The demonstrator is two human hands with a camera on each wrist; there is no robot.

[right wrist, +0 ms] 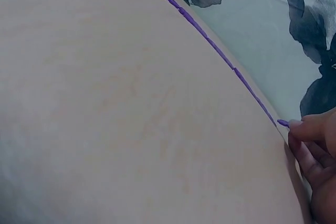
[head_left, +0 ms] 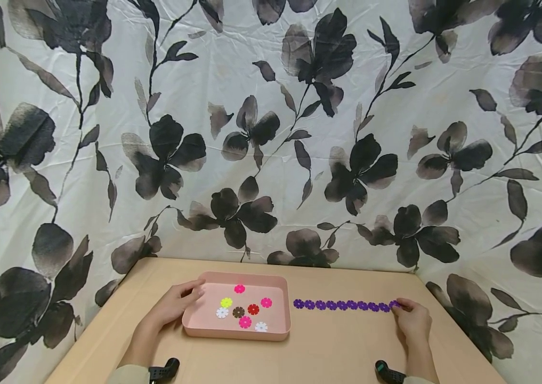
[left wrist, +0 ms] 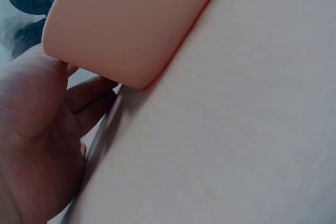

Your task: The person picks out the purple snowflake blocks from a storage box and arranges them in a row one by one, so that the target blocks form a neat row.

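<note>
Head view shows a wooden table [head_left: 328, 346] backed by a white cloth with black flowers [head_left: 271, 133]. At about 9 o'clock from the table's middle sits a pink tray [head_left: 194, 322]. The left hand [head_left: 172, 306] grips the tray's left rim, thumb hooked over the edge and fingers curled beneath it. In the left wrist view the palm [left wrist: 31, 129] lies against the tray's rounded corner [left wrist: 131, 24], with fingers tucked under the tray.

Inside the tray lie 8 small flower-shaped discs: a hot pink one [head_left: 239, 289] at 12 o'clock, a yellow one [head_left: 226, 302], a pink one [head_left: 266, 302], a red one [head_left: 253, 309], a brown one [head_left: 239, 312] near the centre, a white one [head_left: 222, 313] at 9 o'clock, another pink one [head_left: 245, 322] and another white one [head_left: 261, 326] toward 5 o'clock.

At 3 o'clock from the tray, well apart from it, a row of purple discs [head_left: 342, 305] runs left to right in a straight chain, each touching the next. The right hand [head_left: 412, 320] rests at the chain's right end, fingertips curled and pinching the last purple disc [head_left: 394, 304]. In the right wrist view the chain [right wrist: 210, 43] is seen edge-on, and a fingertip [right wrist: 302, 127] touches its end piece [right wrist: 283, 123].

The 2 hands are well apart, one on the tray, one on the chain.
</note>
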